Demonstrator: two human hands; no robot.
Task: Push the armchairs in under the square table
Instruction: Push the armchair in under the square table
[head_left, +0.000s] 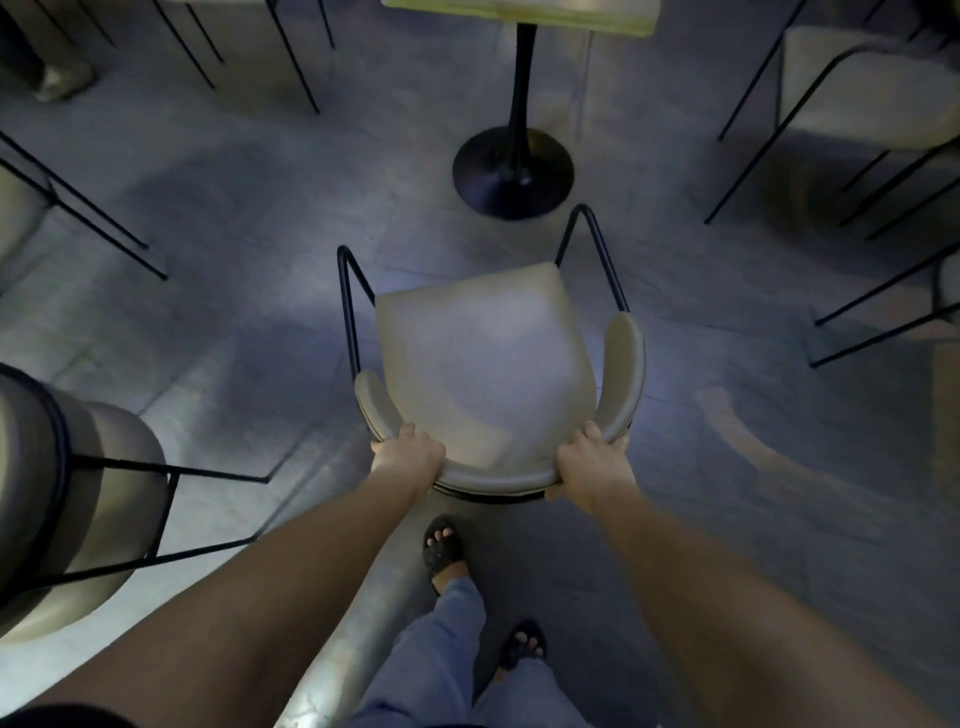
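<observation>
Head view: your left hand (410, 453) and right hand (592, 462) clasp the armchair (483, 364) back; the table (519, 13) lies straight beyond your fingers.

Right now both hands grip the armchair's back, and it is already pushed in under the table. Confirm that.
Not quite. In the head view the left hand and right hand do grip the armchair by its back, but it stands short of the table, its front legs about level with the pedestal base.
</observation>
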